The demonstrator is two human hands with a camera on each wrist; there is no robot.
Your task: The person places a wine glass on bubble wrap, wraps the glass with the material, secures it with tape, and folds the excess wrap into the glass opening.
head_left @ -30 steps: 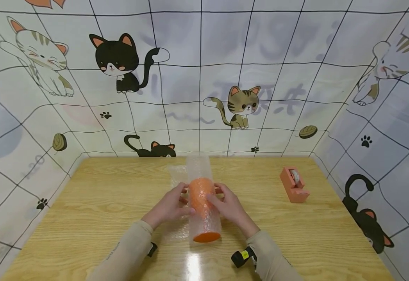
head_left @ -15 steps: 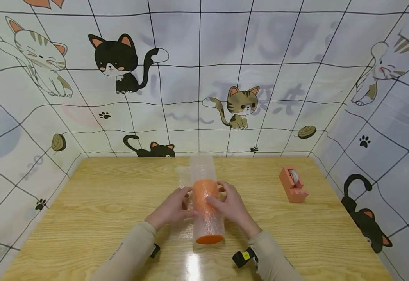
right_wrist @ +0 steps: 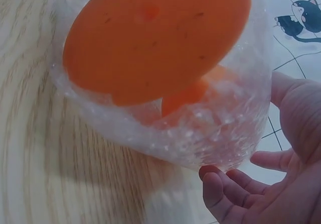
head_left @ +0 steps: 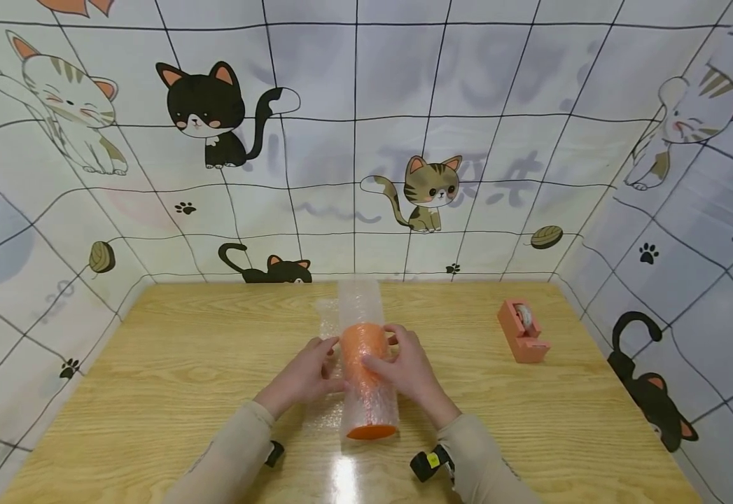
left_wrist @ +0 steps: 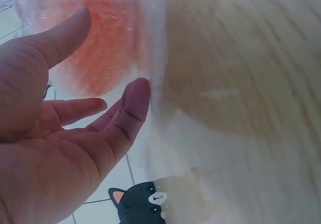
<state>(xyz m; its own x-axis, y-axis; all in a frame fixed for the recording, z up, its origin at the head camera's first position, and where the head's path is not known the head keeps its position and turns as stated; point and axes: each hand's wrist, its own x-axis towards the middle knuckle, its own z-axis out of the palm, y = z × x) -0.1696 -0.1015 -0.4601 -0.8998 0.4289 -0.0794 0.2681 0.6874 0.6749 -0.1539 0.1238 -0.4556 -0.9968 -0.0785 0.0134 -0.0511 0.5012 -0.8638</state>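
Observation:
An orange object with a round flat base (right_wrist: 150,43) lies on its side, wrapped in clear bubble wrap (head_left: 360,301). Its base faces the near edge of the table in the head view. My left hand (head_left: 303,371) holds the roll's left side; in the left wrist view the thumb overlaps the orange and a curved fingertip meets the wrap. My right hand (head_left: 407,367) grips the opposite side, thumb on top and fingers bent around the edge. In the right wrist view, the fingertips (right_wrist: 213,184) touch the wrap's lower edge. More wrap extends past the far end and flat at left.
A pink tape dispenser (head_left: 522,332) with a roll of tape stands at the right of the wooden table (head_left: 183,350). Cat-patterned cloth (head_left: 316,140) walls off the back and both sides. Black wrist cameras (head_left: 429,462) sit under the sleeves.
Both hands and the wrapped roll have shifted slightly to the right, and the loose flat wrap at left has moved with them. The tape dispenser stays in its place.

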